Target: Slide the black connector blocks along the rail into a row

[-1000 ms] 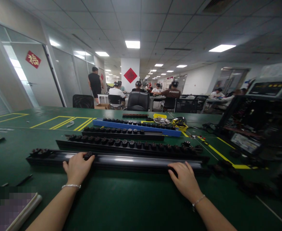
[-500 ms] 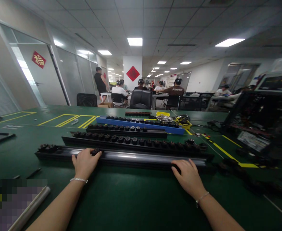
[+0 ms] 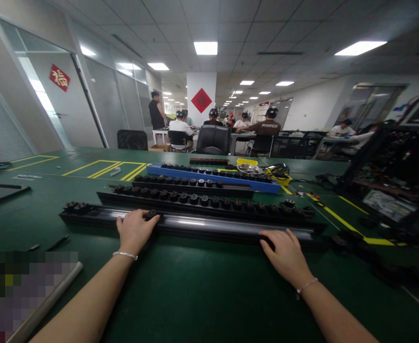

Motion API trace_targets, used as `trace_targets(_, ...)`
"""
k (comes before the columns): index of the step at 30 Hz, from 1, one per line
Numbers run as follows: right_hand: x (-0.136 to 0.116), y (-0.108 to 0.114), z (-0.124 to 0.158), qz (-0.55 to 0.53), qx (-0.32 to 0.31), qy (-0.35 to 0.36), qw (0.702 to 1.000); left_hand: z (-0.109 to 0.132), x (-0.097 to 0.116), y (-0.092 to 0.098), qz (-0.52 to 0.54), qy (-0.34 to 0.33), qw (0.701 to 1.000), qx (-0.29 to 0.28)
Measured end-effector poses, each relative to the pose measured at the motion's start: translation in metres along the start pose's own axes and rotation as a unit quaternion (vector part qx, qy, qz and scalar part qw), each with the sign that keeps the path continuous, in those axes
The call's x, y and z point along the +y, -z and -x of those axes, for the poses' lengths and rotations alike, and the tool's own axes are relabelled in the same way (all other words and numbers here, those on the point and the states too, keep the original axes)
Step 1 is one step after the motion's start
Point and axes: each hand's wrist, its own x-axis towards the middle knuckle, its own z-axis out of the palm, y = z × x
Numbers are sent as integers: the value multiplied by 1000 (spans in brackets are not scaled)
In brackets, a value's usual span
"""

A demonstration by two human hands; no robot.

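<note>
Across the table in front of me lies a long black rail [image 3: 209, 226] with a shiny metal inner channel. A few black socket modules [image 3: 76, 207] sit at its left end. My left hand [image 3: 136, 232] is over the left part of the rail, with its thumb and fingers closed round a small black socket module [image 3: 151, 215] in the channel. My right hand [image 3: 286, 250] grips the front edge of the rail near its right end, fingers bent over it; the fingertips are partly hidden.
Behind are a black rail full of round sockets [image 3: 194, 199], a shorter one [image 3: 223, 191] and a blue rail [image 3: 230, 180]. Loose dark parts [image 3: 352, 245] lie right, beside an open electronics case [image 3: 391, 190]. A silver-edged object [image 3: 48, 300] is at front left. People sit beyond the table.
The whole view has shifted slightly, so the table and hands appear a little higher and to the right. Both hands keep their places on the rail.
</note>
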Motion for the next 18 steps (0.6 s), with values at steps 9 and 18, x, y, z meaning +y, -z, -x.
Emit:
trace_targets(9,4,-4,-1,9,2,2,1000,2,3,-1,3,-6,1000,-3)
trace_targets(18,8,-7,-1,21,10,6,1000,3,3,-3,7,-7,1000,8)
